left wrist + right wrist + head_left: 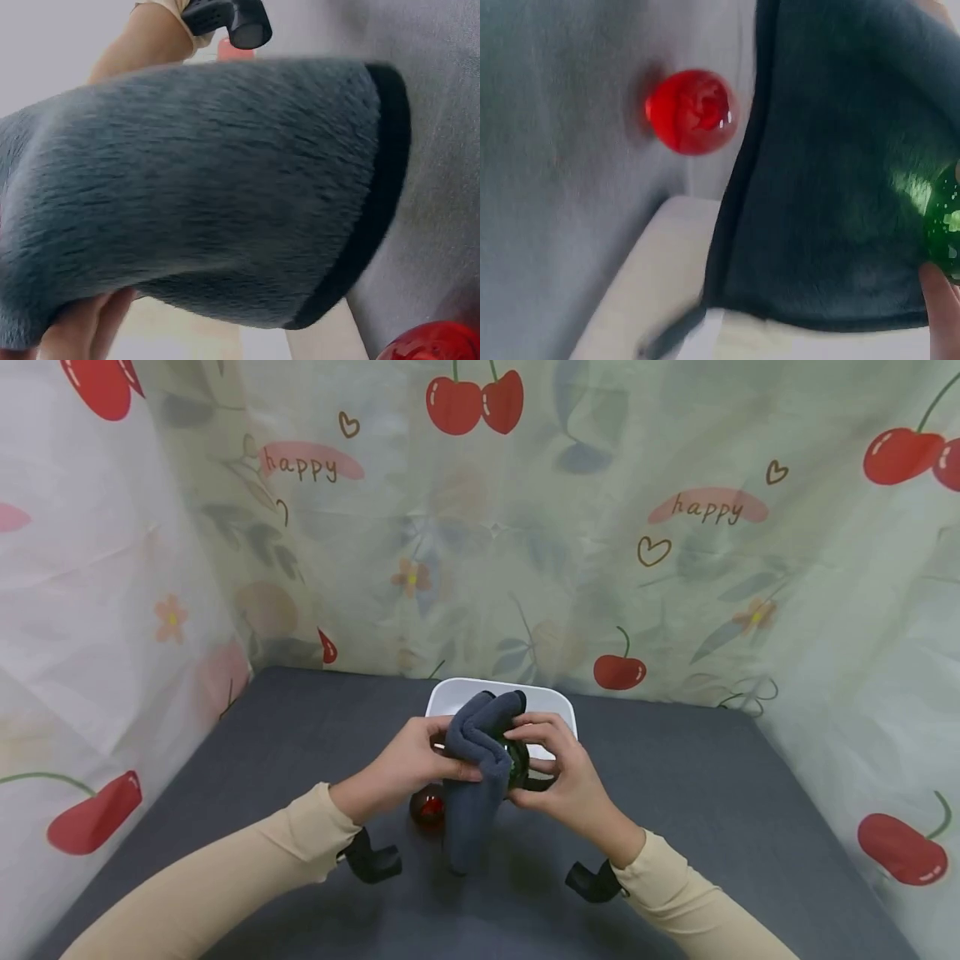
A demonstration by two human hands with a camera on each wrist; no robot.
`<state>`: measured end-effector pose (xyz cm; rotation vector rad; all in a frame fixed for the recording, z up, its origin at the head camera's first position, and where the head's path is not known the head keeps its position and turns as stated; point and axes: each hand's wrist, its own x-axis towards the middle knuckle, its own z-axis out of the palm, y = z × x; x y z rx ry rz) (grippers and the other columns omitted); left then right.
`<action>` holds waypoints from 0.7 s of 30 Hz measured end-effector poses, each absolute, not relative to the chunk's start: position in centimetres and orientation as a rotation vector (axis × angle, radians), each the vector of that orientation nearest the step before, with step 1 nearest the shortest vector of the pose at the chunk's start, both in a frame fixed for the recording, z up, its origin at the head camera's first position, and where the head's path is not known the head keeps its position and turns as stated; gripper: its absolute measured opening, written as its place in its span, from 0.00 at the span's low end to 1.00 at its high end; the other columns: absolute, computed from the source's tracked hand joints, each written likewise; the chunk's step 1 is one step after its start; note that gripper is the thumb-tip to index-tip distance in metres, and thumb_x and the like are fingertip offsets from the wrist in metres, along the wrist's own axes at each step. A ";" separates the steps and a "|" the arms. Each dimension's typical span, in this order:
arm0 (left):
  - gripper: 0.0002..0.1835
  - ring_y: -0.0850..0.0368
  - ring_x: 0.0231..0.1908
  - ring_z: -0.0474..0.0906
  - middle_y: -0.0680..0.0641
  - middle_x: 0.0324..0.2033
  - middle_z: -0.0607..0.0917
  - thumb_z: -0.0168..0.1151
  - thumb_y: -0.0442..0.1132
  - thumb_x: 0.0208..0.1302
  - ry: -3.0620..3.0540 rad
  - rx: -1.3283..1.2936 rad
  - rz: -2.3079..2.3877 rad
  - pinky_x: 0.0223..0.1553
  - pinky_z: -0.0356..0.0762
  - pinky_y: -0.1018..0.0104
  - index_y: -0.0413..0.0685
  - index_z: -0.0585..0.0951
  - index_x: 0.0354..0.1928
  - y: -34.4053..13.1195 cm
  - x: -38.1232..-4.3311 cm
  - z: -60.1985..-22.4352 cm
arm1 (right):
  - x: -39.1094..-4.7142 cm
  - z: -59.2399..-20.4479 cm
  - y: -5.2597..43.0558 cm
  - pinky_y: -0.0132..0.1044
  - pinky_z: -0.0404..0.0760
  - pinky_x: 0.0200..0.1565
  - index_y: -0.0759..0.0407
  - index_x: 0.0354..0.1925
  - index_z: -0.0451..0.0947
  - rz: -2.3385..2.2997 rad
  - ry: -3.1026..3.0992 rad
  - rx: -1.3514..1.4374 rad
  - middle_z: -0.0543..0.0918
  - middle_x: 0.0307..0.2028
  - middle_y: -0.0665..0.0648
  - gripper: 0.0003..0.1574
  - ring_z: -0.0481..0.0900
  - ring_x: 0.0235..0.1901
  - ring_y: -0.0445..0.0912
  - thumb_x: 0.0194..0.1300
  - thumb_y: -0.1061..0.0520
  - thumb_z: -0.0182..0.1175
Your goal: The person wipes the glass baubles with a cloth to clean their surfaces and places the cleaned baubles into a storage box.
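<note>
My left hand [412,760] grips a folded blue-grey towel [472,818] with dark edging, thumb on the near side. The towel hangs down over the table and fills most of the left wrist view. Between the fingertips and thumb of my right hand [577,772] is a green glass ball [519,764], held against the towel's right side; towel and fingers hide part of it. In the right wrist view the green ball [946,217] shows light specks at the frame's edge. A clear red ball [694,112] lies on the table, left of the hanging towel in the head view.
Just behind the hands stands a white plastic tub [558,700], partly covered by towel and hands. The table [322,727] has a dark grey cover. Patterned curtains [495,568] with cherries enclose its back and sides. A black camera mount [372,860] sits under the left wrist.
</note>
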<state>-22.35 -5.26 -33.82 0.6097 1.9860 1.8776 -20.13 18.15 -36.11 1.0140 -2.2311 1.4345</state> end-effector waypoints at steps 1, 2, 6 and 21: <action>0.22 0.53 0.38 0.84 0.42 0.43 0.84 0.73 0.31 0.51 2.017 0.610 1.888 0.41 0.84 0.56 0.35 0.81 0.49 -5.3 -22.4 -33.8 | -20.2 -36.1 18.2 0.37 0.83 0.48 0.60 0.55 0.73 1.396 -2.228 1.011 0.74 0.56 0.59 0.41 0.74 0.56 0.40 0.41 0.72 0.76; 0.20 0.54 0.38 0.83 0.43 0.42 0.84 0.73 0.31 0.51 2.041 0.601 1.897 0.40 0.84 0.57 0.34 0.81 0.48 -5.3 -22.4 -33.7 | -20.3 -36.0 18.2 0.37 0.83 0.47 0.59 0.54 0.74 1.339 -2.224 1.011 0.74 0.56 0.58 0.41 0.74 0.56 0.41 0.41 0.70 0.77; 0.17 0.56 0.36 0.83 0.45 0.38 0.86 0.73 0.30 0.52 2.092 0.597 1.909 0.38 0.84 0.60 0.33 0.83 0.45 -5.4 -22.6 -33.9 | -20.6 -35.6 18.7 0.34 0.83 0.46 0.56 0.58 0.75 1.093 -2.238 1.034 0.79 0.52 0.54 0.45 0.78 0.51 0.44 0.39 0.64 0.80; 0.23 0.53 0.37 0.84 0.42 0.44 0.85 0.74 0.33 0.52 2.019 0.559 1.916 0.40 0.84 0.57 0.36 0.81 0.51 -4.9 -22.3 -34.6 | -20.4 -35.9 18.5 0.40 0.82 0.50 0.58 0.58 0.73 1.340 -2.276 0.945 0.76 0.56 0.58 0.43 0.75 0.56 0.44 0.42 0.69 0.77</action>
